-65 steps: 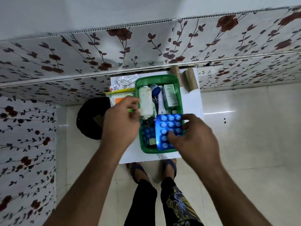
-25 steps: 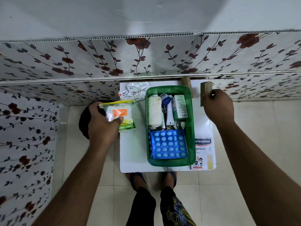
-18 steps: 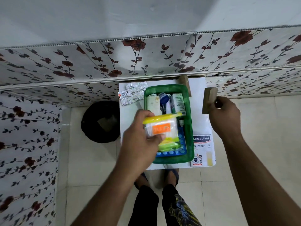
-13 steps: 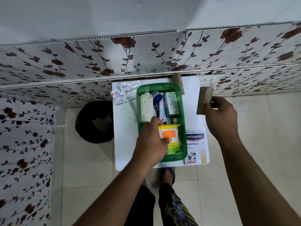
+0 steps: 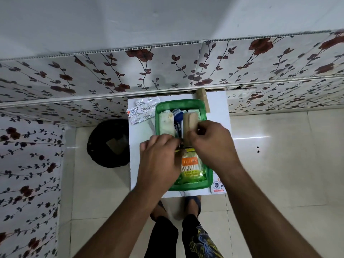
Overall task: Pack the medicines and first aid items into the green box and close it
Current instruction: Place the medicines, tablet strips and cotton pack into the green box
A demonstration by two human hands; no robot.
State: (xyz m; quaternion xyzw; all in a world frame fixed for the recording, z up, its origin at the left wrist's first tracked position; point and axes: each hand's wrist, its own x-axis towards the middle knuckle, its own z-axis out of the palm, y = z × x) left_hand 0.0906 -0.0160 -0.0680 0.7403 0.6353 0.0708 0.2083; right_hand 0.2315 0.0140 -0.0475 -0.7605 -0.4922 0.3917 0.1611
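The green box [image 5: 178, 103] stands open on a small white table [image 5: 143, 170]. A cotton swab pack [image 5: 191, 167] with an orange label lies in its near half. My left hand [image 5: 160, 159] covers the pack's left side, fingers curled at its yellow top edge. My right hand [image 5: 214, 144] holds a tan bandage roll [image 5: 189, 123] low over the middle of the box. Inside the far half are a white gauze roll [image 5: 166, 124] and a blue-capped tube [image 5: 177, 116]. Both hands hide the blue blister pack.
Silver blister strips [image 5: 142, 111] lie on the table left of the box. A second tan roll [image 5: 203, 99] sits at the far right corner by the floral wall. A plaster box [image 5: 217, 186] peeks out at the near right. A black bin [image 5: 108, 143] stands on the floor, left.
My left hand carried the cotton swab pack from the table's left side into the box. My right hand lifted a tan roll from the far right and brought it over the box.
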